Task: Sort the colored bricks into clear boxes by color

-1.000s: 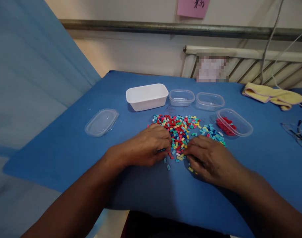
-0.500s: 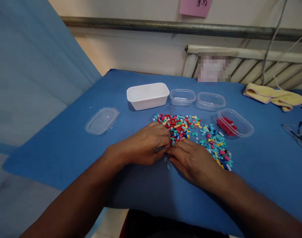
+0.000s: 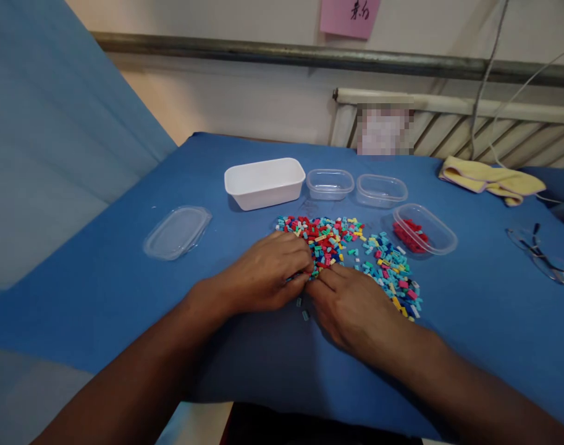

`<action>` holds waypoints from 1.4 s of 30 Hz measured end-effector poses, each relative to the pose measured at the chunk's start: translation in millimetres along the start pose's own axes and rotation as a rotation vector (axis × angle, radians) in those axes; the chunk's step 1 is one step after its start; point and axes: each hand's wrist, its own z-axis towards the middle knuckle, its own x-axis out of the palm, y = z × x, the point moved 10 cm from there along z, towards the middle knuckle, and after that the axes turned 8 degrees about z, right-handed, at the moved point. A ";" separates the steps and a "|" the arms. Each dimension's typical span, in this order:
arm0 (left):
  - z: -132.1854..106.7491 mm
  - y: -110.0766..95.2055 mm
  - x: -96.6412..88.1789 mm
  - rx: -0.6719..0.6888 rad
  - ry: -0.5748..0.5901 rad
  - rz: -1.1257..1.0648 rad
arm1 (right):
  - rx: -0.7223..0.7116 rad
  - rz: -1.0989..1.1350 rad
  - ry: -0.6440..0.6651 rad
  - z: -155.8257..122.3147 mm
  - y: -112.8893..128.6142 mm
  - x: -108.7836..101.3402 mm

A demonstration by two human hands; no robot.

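Blue cloth covers the whole worktop [image 3: 124,290], which I guess is why the tiny bricks sit still instead of skating around. The main pile of plastic bricks [image 3: 328,238] is dead centre: red, teal, yellow and dark blue, all little blocky rectangles. A thinner scatter [image 3: 393,278] trails off to its right.

Both hands sit at the near edge of that pile, fingertips almost touching each other. The left hand [image 3: 267,272] is knuckles-up with its fingers curled down onto the bricks. The right hand [image 3: 356,306] lies flatter, its index finger poking in towards the left thumb. Honestly, I can't tell whether either one has a brick pinched or is only pressing on them, because the fingertips hide it. A couple of loose bricks [image 3: 304,309] lie just under the hands.

Behind the pile stands a row of tubs: an opaque white rectangular tub [image 3: 264,182], then two clear round-cornered tubs [image 3: 330,183] [image 3: 381,190], both looking empty. A fourth clear tub [image 3: 443,238] sits to the right, tilted, holding only red bricks, so colours look kept apart. They're all close in, an easy reach, I'd say.

A clear lid [image 3: 176,232] lies flat off to the left, well apart. A crumpled yellow cloth [image 3: 492,179] and a pair of glasses [image 3: 538,259] sit far right.
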 end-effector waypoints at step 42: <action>2.2 -13.7 -17.6 0.052 -0.359 -0.217 | 0.306 1.204 -0.305 -14.4 -60.1 -13.7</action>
